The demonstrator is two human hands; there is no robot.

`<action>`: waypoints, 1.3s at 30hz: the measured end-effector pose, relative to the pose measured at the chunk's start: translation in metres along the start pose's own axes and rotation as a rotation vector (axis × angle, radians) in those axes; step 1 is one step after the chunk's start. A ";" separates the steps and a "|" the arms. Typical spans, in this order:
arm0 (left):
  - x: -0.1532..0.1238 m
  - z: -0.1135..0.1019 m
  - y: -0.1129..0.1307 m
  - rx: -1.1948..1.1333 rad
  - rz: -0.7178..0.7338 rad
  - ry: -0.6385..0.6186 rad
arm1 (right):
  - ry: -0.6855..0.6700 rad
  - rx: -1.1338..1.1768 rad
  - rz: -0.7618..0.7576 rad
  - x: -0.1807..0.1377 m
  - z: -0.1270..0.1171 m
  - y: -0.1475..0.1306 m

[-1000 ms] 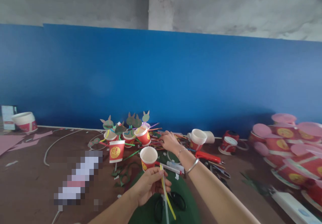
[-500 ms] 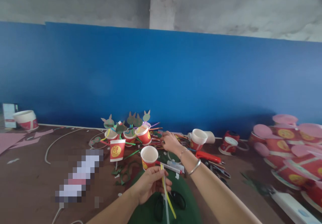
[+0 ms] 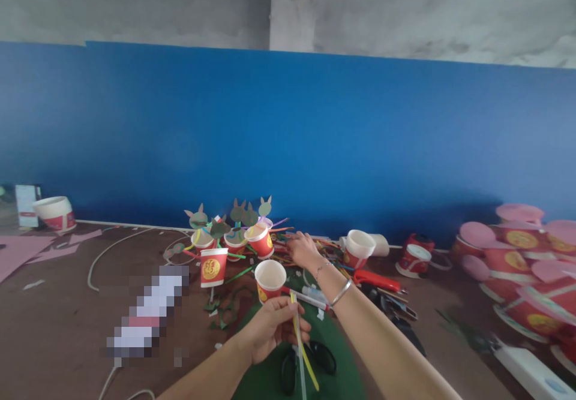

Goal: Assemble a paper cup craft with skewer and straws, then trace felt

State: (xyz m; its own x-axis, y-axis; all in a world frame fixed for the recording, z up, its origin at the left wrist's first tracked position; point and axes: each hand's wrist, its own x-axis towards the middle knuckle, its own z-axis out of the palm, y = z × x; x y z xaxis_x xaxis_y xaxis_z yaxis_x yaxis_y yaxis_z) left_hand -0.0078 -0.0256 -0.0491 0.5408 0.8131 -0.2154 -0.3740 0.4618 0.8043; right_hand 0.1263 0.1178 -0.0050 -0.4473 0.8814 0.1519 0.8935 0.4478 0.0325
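My left hand (image 3: 270, 328) is closed on a yellow strip and a white strip (image 3: 300, 346) that hang down over a green paper sheet (image 3: 333, 370). A red paper cup (image 3: 269, 280) stands just beyond that hand. My right hand (image 3: 303, 249), with bracelets on the wrist, reaches forward into a pile of coloured straws (image 3: 279, 250); its fingers are curled into the pile and what they hold is hidden. Beside it stand several red cups with green rabbit-eared cutouts (image 3: 234, 232).
Black scissors (image 3: 310, 361) lie on the green sheet. A red cutter (image 3: 375, 280) and a tipped cup (image 3: 360, 247) lie to the right, with stacked red cups with pink lids (image 3: 517, 250) further right. A white cable (image 3: 108, 250) and a blurred patch (image 3: 148, 310) lie left. A blue wall stands behind.
The view has shifted slightly. My right hand stays in the straw pile and my left hand keeps holding the strips.
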 end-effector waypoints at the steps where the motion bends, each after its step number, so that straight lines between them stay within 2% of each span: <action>1: 0.000 0.000 0.000 0.001 0.000 0.001 | -0.005 -0.002 -0.001 0.001 -0.001 0.000; 14: -0.002 0.002 0.001 -0.012 0.003 0.001 | -0.006 0.026 -0.022 -0.012 -0.007 0.006; 22: -0.003 0.001 0.003 0.003 0.003 -0.016 | -0.002 0.118 -0.004 -0.016 0.000 0.000; 26: -0.003 0.001 0.003 0.004 -0.003 -0.014 | 0.088 0.308 0.089 -0.009 0.003 0.001; 31: -0.003 0.001 0.003 0.001 0.006 -0.018 | 0.314 0.691 0.289 -0.006 0.002 0.021; 35: -0.003 0.001 0.003 0.001 0.008 -0.016 | 0.496 1.064 0.412 -0.018 -0.002 0.034; 39: -0.003 0.002 0.003 0.017 0.000 -0.002 | 0.642 1.348 0.417 -0.038 -0.011 0.032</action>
State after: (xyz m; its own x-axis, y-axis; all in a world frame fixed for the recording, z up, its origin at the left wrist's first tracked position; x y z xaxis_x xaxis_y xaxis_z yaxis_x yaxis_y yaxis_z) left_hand -0.0095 -0.0274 -0.0452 0.5421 0.8126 -0.2141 -0.3610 0.4553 0.8139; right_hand 0.1727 0.0972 0.0011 0.2228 0.9213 0.3186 0.0925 0.3054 -0.9477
